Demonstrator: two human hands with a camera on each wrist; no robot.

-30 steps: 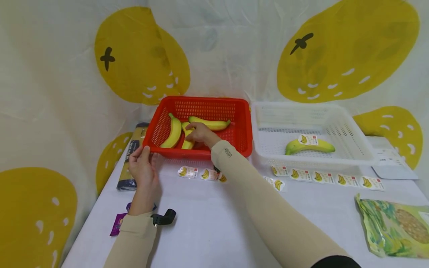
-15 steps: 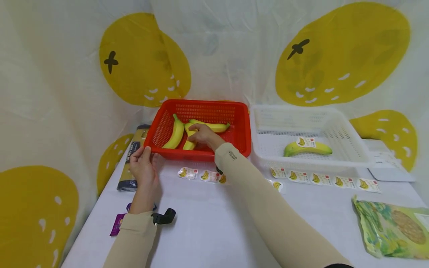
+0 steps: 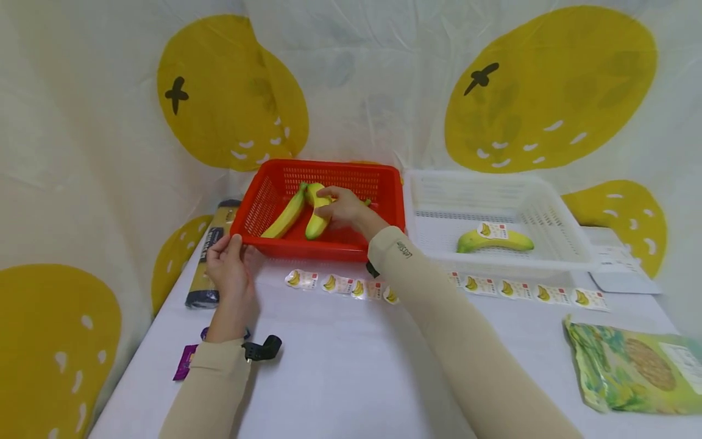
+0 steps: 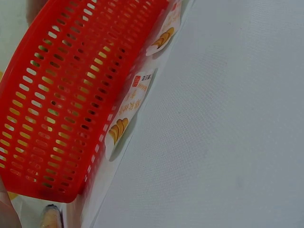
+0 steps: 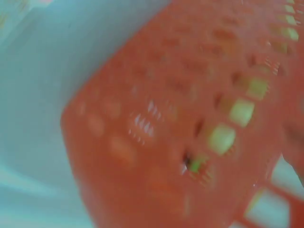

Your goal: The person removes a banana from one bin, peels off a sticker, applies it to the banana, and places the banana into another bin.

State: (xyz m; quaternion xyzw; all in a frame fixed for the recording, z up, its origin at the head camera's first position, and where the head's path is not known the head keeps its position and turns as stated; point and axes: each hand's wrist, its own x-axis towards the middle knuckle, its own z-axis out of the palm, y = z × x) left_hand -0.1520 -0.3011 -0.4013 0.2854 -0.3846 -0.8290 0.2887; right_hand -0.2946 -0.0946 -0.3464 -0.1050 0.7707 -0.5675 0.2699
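Notably, only the head view shows both grips: right hand (image 3: pixel 347 207) pinching a banana (image 3: pixel 317 224) inside the red slotted basket (image 3: pixel 307 249), left hand (image 3: pixel 227 268) pinching that basket's near-left corner between thumb and fingers. Left wrist view adds close detail of a banana-printed sticker (image 4: pixel 127 116) just beside the basket; right wrist view, blurred, adds yellow and green patches (image 5: pixel 222 138) showing through its slots.

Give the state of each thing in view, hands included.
Red basket: upright, bananas inside
Left hand: gripping that basket
Held banana: no sticker visible
Right hand: holding that banana
White basket: upright
Banana inside it: stickered
Stickers: lined up in front
Green packet: lying flat
Gold roll: lying down
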